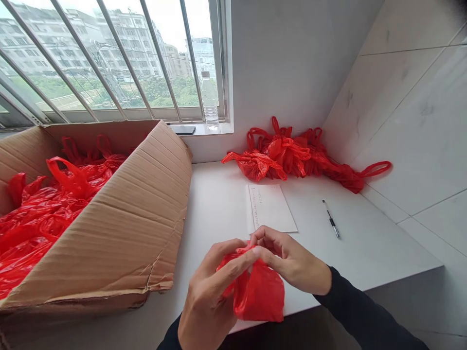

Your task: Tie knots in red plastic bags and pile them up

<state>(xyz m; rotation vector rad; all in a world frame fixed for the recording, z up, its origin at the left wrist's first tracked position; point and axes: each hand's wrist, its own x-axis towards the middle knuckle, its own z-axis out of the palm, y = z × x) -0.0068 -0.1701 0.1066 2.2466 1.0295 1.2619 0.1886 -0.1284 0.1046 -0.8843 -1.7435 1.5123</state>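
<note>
A small red plastic bag (260,294) hangs over the front edge of the white table (219,204), held between both hands. My left hand (209,301) grips it from the left, fingers curled over its top. Pinching the bag's upper edge from the right is my right hand (292,260). Both fingertips meet at the bag's top. A folded white paper (270,207) lies just beyond the hands.
A large cardboard box (134,228) full of loose red bags (40,214) stands at the left. Several tied red bags (292,155) sit piled against the back wall. A pen (331,219) lies right of the paper. A water bottle (209,99) and a phone (183,130) rest on the windowsill.
</note>
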